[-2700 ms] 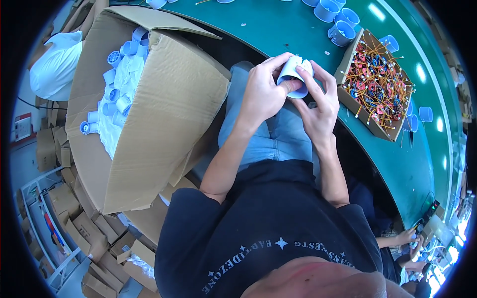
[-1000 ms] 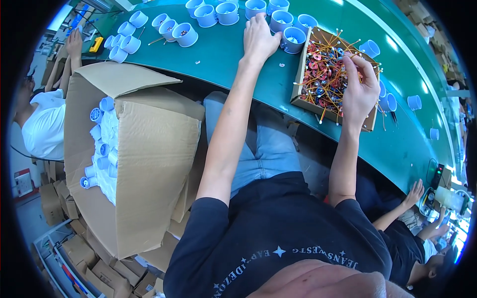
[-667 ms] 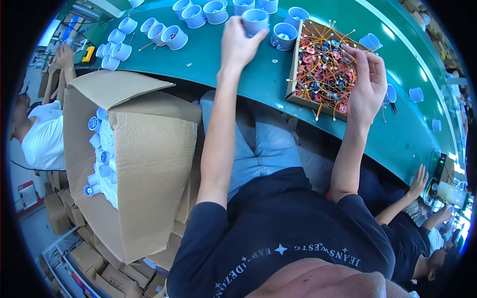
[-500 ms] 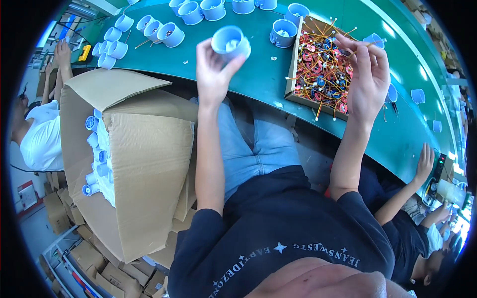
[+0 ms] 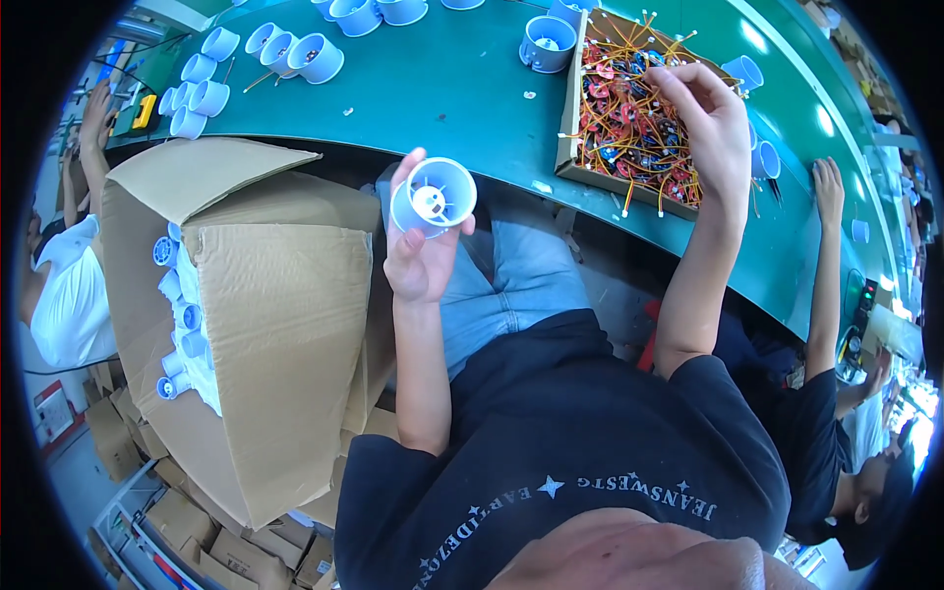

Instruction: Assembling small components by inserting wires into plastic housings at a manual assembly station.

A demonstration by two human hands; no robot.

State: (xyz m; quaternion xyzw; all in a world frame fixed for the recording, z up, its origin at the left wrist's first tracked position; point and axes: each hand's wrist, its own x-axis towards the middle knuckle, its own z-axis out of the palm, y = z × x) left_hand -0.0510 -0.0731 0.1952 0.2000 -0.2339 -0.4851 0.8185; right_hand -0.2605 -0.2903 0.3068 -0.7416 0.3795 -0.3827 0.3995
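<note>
My left hand [image 5: 421,258] is closed round a light blue plastic cup-shaped housing [image 5: 433,199]. It is in front of the bench edge, above my lap, with its open mouth and white inner hub facing up toward me. Over an open cardboard box [image 5: 567,157], my right hand [image 5: 716,116] has its fingertips pinched together among the wires. Whatever they grip is too small to make out. Heaped in the box are small red and blue round parts [image 5: 629,128] with orange and yellow leads and white connectors.
Several similar blue housings [image 5: 317,59] stand on the green bench [image 5: 472,118]. At my left, a large open carton [image 5: 285,344] holds more blue parts [image 5: 187,317]. Co-workers sit on both sides; one person's hand [image 5: 828,187] rests on the bench at right.
My left hand has come down toward me with the housing, whose mouth now shows more fully. My right hand has shifted left, its fingertips closer in over the heaped parts. The view has shifted slightly.
</note>
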